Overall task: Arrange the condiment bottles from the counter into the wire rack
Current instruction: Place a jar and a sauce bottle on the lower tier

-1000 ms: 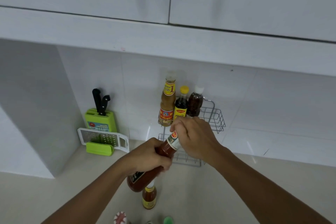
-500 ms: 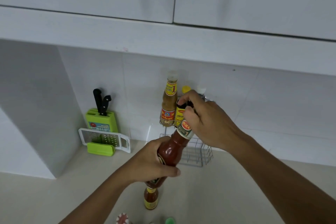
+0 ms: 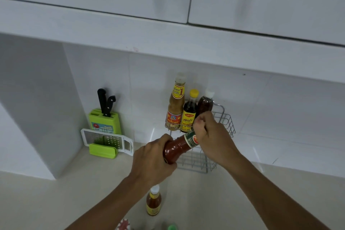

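A red sauce bottle (image 3: 177, 146) is tilted in front of the two-tier wire rack (image 3: 228, 123). My left hand (image 3: 152, 160) grips its body and my right hand (image 3: 211, 136) is closed over its neck and cap. The rack's upper tier holds three bottles: a tall tan sauce bottle (image 3: 175, 106), a dark bottle with a yellow cap (image 3: 189, 114) and a dark bottle with a white cap (image 3: 205, 104). A small orange sauce bottle (image 3: 153, 201) stands on the counter below my left arm.
A green knife block (image 3: 104, 119) with two black-handled knives and a white grater (image 3: 107, 141) stand at the back left. Two lids, red-patterned (image 3: 124, 225) and green (image 3: 171, 227), show at the bottom edge. White cabinets hang overhead; a wall closes the left.
The red bottle has come down from beside the upper tier and tilted flatter, its neck now in front of the rack's lower part. Both hands stayed on it.
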`<state>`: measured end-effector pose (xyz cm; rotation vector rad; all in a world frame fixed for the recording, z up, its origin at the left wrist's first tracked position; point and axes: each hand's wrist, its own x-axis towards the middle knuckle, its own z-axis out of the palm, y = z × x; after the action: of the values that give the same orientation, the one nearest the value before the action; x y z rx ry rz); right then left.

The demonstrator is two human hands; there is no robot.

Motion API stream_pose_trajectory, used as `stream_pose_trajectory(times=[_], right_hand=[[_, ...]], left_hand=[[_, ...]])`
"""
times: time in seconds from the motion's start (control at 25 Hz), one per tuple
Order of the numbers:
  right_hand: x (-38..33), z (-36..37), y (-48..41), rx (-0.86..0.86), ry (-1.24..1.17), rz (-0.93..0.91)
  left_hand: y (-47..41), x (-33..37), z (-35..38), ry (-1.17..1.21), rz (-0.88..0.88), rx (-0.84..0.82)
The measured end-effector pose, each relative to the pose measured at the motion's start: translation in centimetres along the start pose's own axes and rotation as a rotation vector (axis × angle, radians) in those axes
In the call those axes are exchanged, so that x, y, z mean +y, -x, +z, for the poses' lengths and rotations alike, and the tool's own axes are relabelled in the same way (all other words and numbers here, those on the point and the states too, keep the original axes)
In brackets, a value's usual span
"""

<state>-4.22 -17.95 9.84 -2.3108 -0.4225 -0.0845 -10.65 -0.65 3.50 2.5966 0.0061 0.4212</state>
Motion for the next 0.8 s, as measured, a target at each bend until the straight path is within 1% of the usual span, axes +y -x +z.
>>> stream_pose_trajectory(times=[0.08, 0.12, 0.16, 0.2, 0.24, 0.28, 0.36, 0.48, 0.56, 0.68, 0.72, 0.8], right_hand=[[0.0, 0.9, 0.9, -0.009, -0.443, 0.128], [0.6, 1.7, 1.4, -0.040, -0.575, 0.143], [1.3, 2.7, 1.9, -0.082, -0.597, 0.108], [2.1, 3.8, 2.2, -0.118, -0.580, 0.072], [2.8, 4.8, 2.4, -0.115, -0.556, 0.056], [3.8, 5.7, 2.2, -0.073, -0.544, 0.062], [5.7, 6.8, 1.7, 0.045, -0.534, 0.090], [8.9, 8.8, 1.2, 0.113, -0.469, 0.112], [10.8, 10.3, 0.5, 0.119, -0.470, 0.131], [12.0, 12.0, -1.3, 0.086, -0.452, 0.125], [12.2, 12.5, -2.2, 0.067, -0.439, 0.125], [12.7, 13.4, -3.8, 0.008, -0.382, 0.119]], left_hand=[[-0.9, -1.1, 0.3, 0.147, -0.019, -0.050], [-1.5, -1.5, 0.5, 0.223, -0.018, -0.093], [-2.1, -1.8, 0.8, 0.277, 0.000, -0.127], [-2.6, -2.0, 1.2, 0.302, 0.035, -0.145], [-3.2, -2.1, 1.8, 0.298, 0.072, -0.161], [-3.7, -2.4, 2.3, 0.285, 0.091, -0.196], [-4.8, -4.0, 3.6, 0.302, 0.059, -0.294], [-5.9, -8.9, 6.8, 0.365, -0.074, -0.370], [-6.0, -11.7, 9.6, 0.366, -0.216, -0.466], [-5.8, -13.5, 12.9, 0.413, -0.408, -0.647], [-5.7, -13.6, 13.7, 0.416, -0.434, -0.682], [-5.7, -13.5, 15.1, 0.420, -0.476, -0.702]])
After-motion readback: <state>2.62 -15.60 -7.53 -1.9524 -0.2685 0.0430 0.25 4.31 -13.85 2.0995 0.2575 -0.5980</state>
